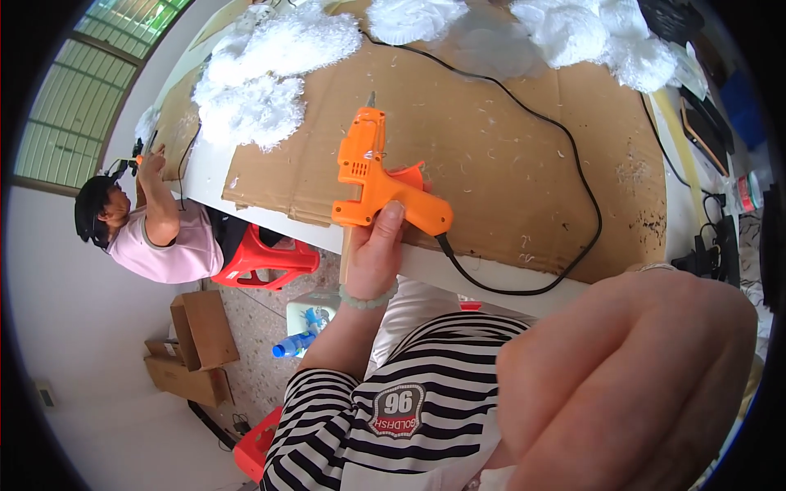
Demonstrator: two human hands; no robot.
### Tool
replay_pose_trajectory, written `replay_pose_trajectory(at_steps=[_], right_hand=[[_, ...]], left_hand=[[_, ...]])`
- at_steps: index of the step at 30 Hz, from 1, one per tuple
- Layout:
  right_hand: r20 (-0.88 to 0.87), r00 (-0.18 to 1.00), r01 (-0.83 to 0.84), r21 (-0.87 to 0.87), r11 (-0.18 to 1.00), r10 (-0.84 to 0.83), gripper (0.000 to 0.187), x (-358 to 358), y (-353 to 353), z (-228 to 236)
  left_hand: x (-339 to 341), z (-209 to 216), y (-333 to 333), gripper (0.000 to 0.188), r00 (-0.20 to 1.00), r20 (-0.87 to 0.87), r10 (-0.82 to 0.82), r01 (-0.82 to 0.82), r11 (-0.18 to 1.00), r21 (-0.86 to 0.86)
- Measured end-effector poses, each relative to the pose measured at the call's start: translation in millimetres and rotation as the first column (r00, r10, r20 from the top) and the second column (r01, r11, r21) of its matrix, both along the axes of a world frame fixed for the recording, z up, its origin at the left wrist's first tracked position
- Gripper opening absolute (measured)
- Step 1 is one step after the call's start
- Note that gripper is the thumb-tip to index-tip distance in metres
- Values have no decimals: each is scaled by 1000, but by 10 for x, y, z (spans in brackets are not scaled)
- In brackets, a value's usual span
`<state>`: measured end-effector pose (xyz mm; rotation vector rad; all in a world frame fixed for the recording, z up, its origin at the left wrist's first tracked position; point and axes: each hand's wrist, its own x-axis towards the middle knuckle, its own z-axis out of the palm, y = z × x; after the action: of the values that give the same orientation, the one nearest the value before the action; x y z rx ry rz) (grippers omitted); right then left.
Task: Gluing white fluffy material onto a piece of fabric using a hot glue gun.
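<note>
The left hand is closed around the grip of an orange hot glue gun, thumb pressed up against the handle, holding the tool upright just in front of the near edge of the worktop, its nozzle pointing away over a brown cardboard sheet that covers most of the surface. A pale bead bracelet circles that wrist, and a black-and-white striped sleeve covers the forearm below it. A black power cord leaves the base of the gun's handle, loops along the near edge of the cardboard, and runs back across it toward the far side. The right hand is raised very close to the camera, large and blurred, fingers curled inward into a loose fist; whether it holds anything cannot be told. Heaps of white fluffy material lie at the far side of the cardboard. At the left end of the worktop another person in a pink top sits beside a red plastic stool, and cardboard boxes stand on the floor below.
</note>
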<state>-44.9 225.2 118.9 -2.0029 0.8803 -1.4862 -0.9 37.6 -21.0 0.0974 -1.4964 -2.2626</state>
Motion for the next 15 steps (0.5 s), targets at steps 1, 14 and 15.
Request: replay_pose_trajectory(at_steps=[1,14,15], right_hand=[[1,1000,-14,1,1000,14,16,38,-27,12],[104,994,-45,35,998,41,16,-67,-288,10],[119,992,-34,42,999,29,17,49,-253,-2]], left_hand=[[14,19,15,43,1000,22,8,-8,1000,12],[-56,-13,-36,47,1000,24,7,-7,1000,-28],[-48,-6,-32,47,1000,20,15,-14,999,-37]])
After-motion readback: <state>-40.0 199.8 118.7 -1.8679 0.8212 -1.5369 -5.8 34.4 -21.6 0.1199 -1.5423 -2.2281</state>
